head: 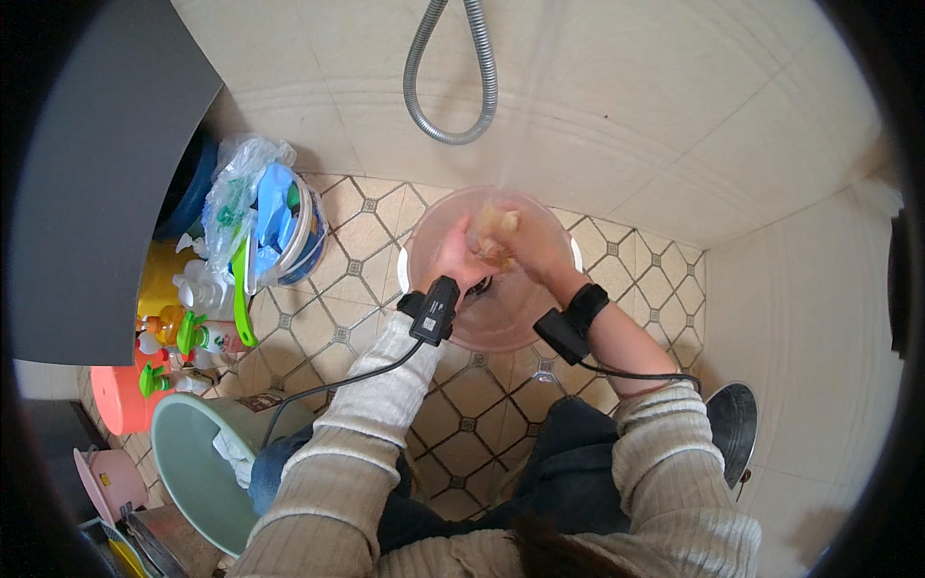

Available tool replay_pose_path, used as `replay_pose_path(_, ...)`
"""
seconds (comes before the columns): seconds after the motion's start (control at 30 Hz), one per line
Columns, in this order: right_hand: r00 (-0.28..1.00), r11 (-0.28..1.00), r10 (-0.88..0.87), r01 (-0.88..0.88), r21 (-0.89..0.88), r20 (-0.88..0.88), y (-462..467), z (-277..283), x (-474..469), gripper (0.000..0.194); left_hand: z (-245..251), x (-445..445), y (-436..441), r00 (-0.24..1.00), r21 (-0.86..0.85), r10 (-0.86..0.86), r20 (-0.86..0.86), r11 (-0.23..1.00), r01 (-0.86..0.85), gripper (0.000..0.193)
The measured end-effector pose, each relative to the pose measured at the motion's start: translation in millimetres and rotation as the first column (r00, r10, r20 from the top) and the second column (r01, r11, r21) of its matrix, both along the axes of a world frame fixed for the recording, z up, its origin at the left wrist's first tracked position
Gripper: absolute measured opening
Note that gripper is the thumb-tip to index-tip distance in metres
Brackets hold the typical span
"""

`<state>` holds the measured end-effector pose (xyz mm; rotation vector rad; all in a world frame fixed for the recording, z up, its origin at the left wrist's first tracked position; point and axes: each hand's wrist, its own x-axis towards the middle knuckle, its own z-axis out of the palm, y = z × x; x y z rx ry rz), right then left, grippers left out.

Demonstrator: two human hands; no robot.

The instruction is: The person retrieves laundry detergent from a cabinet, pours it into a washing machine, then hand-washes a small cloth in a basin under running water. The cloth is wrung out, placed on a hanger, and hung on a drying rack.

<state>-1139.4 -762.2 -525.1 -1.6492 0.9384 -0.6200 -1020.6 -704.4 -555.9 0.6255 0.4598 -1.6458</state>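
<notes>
A pinkish translucent basin (506,329) is on the tiled floor in front of me. Over it, my left hand (457,256) and my right hand (540,249) come together around a lumpy yellowish-brown item (494,249). Motion blur hides what the item is. The left thumb points up, and the left palm lies against the item's near side. The right fingers wrap it from the other side, partly hidden. A thin stream of water (512,155) falls from above onto the hands. Something dark and round (478,286) shows just below the left palm.
A metal shower hose (449,136) loops down the wall. To the left are a bucket (314,242) stuffed with plastic bags, several spray bottles (191,334), a coral stool (119,397) and a green bin (195,469). A dark pan (733,426) leans at the right wall.
</notes>
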Motion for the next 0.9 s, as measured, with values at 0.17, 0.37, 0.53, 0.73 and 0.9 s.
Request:
replay_pose_path(0.17,0.99,0.837,0.044,-0.112,-0.536,-0.138,36.9,24.0,11.5,0.024,-12.0,-11.3,3.9,0.947,-0.164,0.078,0.313,0.986,-0.027,0.037)
replay_pose_path(0.37,0.86,0.812,-0.072,-0.244,-0.53,-0.505,17.8,35.7,3.4,0.031,-25.3,-29.2,-13.1,0.964,-0.213,0.144,0.223,0.972,-0.096,0.024)
replay_pose_path(0.53,0.861,0.665,-0.131,-0.291,-0.688,-0.492,5.8,12.1,-7.0,0.034,-30.6,-23.9,-11.1,0.933,-0.289,0.192,0.306,0.952,-0.101,0.025)
replay_pose_path(0.73,0.998,0.958,0.057,-0.058,-0.281,-0.011,-19.5,-36.1,-10.0,0.025,-6.9,11.8,-12.0,0.596,-0.333,0.255,0.761,0.943,0.021,0.046)
replay_pose_path(0.9,0.964,0.767,-0.059,-0.122,0.63,0.259,-30.4,-47.9,-24.2,0.039,-2.1,20.6,-16.0,0.856,-0.234,0.284,0.431,0.952,-0.198,0.045)
